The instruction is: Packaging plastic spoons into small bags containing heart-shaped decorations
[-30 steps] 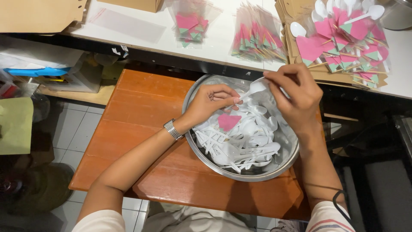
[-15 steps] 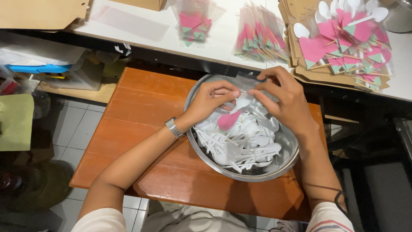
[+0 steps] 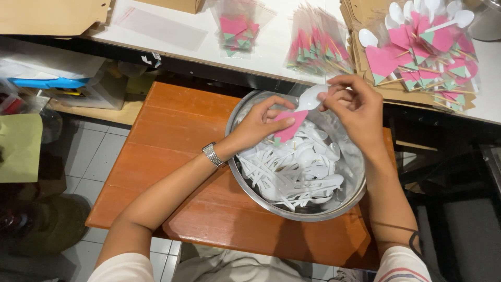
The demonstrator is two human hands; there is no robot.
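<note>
Spoon (image 3: 309,98), white plastic, is held above the far rim of the metal bowl (image 3: 250,193), which sits on the right half of the wooden stool (image 3: 172,136). Right hand (image 3: 355,107) pinches its handle end, so the long axis runs left to right, with the spoon's round end pointing toward the left hand (image 3: 258,125). Left hand pinches a pink paper piece (image 3: 288,128) just below the spoon, almost touching it. More white spoons (image 3: 297,177) lie in the bowl under both hands. Right hand is nearer to the spoon.
</note>
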